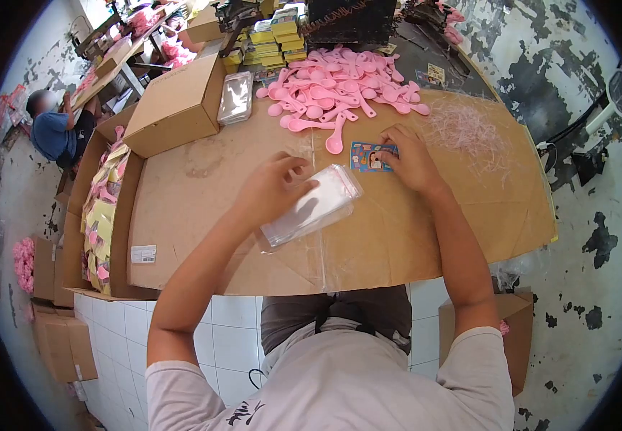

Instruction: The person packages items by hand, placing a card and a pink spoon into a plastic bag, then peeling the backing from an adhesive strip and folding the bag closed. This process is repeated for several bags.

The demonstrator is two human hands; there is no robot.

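Note:
My left hand (276, 185) rests on a stack of clear plastic bags (314, 206) lying on the cardboard work surface (411, 237), fingers curled on its upper end. My right hand (406, 156) presses on a small printed colour card (370, 156) that lies flat just beyond the bags. A pile of pink plastic spoons (339, 86) spreads across the far side of the cardboard, with one spoon (336, 138) lying loose close to the card.
A closed cardboard box (178, 104) and a second stack of clear bags (236, 97) sit at the far left. Thin pink plastic shreds (469, 129) lie at the right. An open box of packed items (102, 215) stands at the left. Another person (56, 129) sits beyond.

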